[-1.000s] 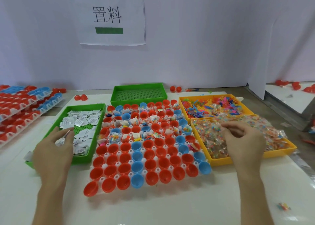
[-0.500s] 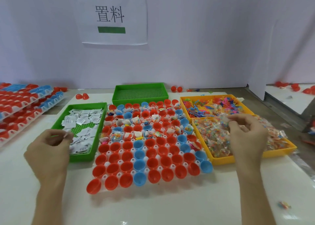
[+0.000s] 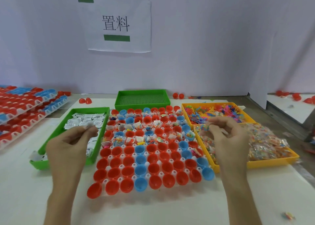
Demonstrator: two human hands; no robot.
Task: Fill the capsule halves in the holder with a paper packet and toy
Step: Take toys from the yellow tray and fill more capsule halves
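Note:
A white holder (image 3: 109, 156) full of red and blue capsule halves sits mid-table. Its far rows hold packets and toys; the near rows show bare cups. My left hand (image 3: 71, 144) hovers over the green tray (image 3: 71, 117) of white paper packets and pinches one paper packet (image 3: 89, 126) at its fingertips. My right hand (image 3: 228, 136) is raised over the yellow tray (image 3: 272, 160) of bagged toys and pinches a small bagged toy (image 3: 205, 127) between thumb and fingers.
An empty green tray (image 3: 142, 98) stands behind the holder. A second yellow tray (image 3: 216, 111) of loose coloured toys lies at the back right. Stacked filled holders (image 3: 25, 105) lie at the far left. A stray toy (image 3: 289, 215) lies near the front right.
Both hands have lifted from their trays and drawn inward toward the holder, the left with a paper packet, the right with a bagged toy.

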